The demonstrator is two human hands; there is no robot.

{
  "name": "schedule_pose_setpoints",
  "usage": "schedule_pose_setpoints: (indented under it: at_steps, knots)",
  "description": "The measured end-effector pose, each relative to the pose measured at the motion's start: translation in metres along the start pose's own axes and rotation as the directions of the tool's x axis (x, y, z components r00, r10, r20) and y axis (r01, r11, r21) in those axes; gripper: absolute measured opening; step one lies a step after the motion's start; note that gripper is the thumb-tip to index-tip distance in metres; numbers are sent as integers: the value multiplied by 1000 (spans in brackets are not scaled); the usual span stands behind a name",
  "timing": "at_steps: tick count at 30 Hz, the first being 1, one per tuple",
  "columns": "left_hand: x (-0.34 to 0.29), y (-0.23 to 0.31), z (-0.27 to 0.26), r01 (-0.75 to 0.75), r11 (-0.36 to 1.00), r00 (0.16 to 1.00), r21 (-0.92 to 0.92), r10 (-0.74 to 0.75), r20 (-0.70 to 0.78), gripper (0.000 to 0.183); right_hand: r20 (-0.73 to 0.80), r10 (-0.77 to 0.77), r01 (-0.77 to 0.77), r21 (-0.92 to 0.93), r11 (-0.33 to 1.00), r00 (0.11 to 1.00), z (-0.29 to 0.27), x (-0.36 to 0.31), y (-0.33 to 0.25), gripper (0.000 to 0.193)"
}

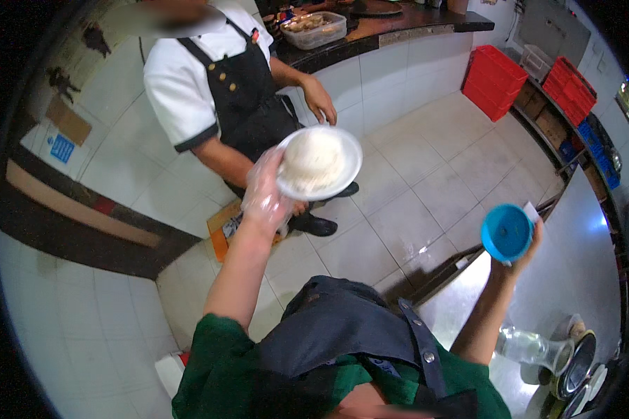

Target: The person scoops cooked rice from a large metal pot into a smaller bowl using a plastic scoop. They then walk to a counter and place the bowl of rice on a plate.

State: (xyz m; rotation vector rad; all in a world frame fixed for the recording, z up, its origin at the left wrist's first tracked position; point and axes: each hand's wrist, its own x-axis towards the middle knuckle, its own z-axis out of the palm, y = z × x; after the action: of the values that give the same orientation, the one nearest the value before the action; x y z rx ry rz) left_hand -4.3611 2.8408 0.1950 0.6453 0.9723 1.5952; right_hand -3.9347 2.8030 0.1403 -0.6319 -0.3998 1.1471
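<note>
I count one rice-topped plate (pixel 354 165), one blue cup (pixel 507 232) and, far right, two red crates (pixel 494 82), possibly more.

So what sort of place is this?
Probably a restaurant kitchen: there's a metal worktop, a co-worker in a black apron, and a plate of what looks like rice in your gloved left hand.

An open lane runs down the center of the frame, above the tiled floor (pixel 433 174), between the white plate (pixel 354 166) of rice (pixel 314 157) in the left hand (pixel 264 194) and the blue bowl (pixel 507 232) in the right hand (pixel 528 251). An aproned co-worker (pixel 248 105) blocks the upper left; a glass carafe (pixel 534 349) and dark dish (pixel 579 359) obstruct the steel table (pixel 573 230) at lower right.
</note>
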Motion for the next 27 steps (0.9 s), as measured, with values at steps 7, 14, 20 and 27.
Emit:
schedule_pose_setpoints:
  at_steps: [7,14,20,27]
  knots:
    - [253,-22,141,55,962,998,-267,-54,9,26,-566,-191,152,-116,982,802,-67,5,19,49]
    - [476,-37,247,-197,885,980,-421,169,-103,33,-654,-300,164,-262,951,695,-71,138,8,44]
    - [631,-65,277,-262,848,961,-460,184,-208,32,-467,-352,215,-322,922,811,-23,331,26,51]
    - [772,-93,304,-358,906,882,-228,247,-402,26,-354,-283,183,-290,939,891,50,516,77,32]
